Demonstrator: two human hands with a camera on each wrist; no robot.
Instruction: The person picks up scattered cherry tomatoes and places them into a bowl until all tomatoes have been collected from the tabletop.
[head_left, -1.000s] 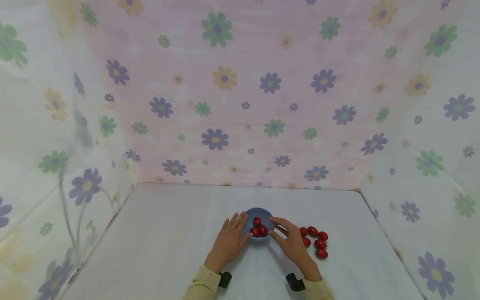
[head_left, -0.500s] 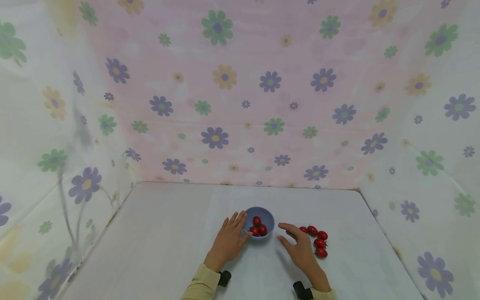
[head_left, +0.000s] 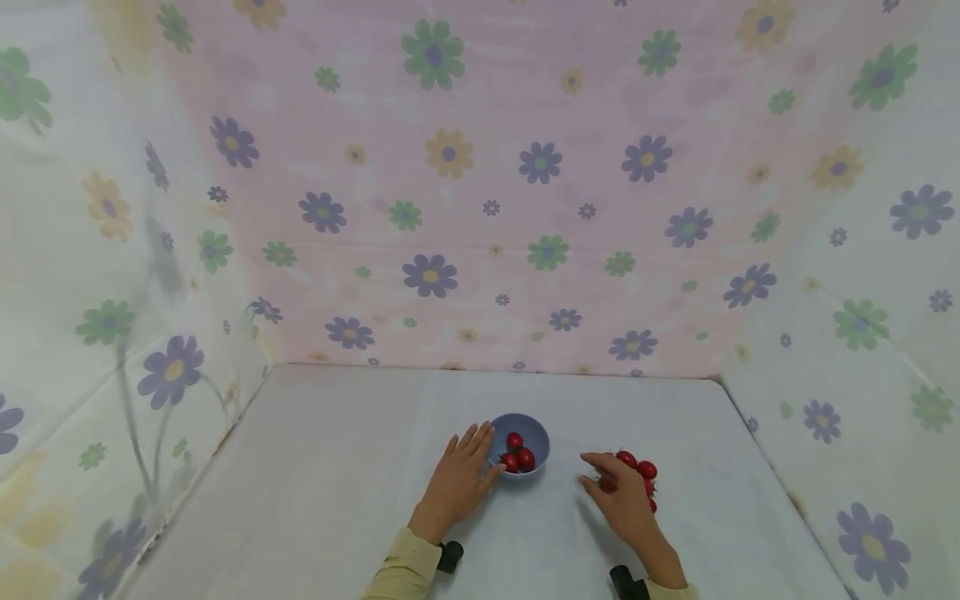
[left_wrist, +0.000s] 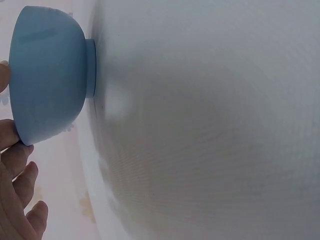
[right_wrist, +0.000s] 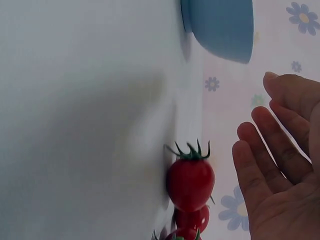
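Note:
A small blue bowl (head_left: 534, 434) stands on the table with three red cherry tomatoes (head_left: 527, 459) inside. My left hand (head_left: 457, 487) rests at the bowl's left side, fingers fairly straight along the rim and thumb at its near edge; the left wrist view shows fingertips at the rim of the bowl (left_wrist: 47, 75). To the bowl's right, my right hand (head_left: 624, 498) hovers over the left part of a group of tomatoes (head_left: 647, 470), partly hiding them. In the right wrist view this hand (right_wrist: 280, 150) holds nothing, its fingers loosely bent above a green-stemmed tomato (right_wrist: 190, 184).
The white table (head_left: 330, 475) runs back to a pink flowered cloth wall (head_left: 465, 192). Similar flowered cloth sides stand at left (head_left: 67, 275) and right (head_left: 862, 275). Black camera mounts sit at both wrists.
My right hand has moved from the bowl's right rim rightward to the loose tomatoes. The left hand and the bowl stay in place.

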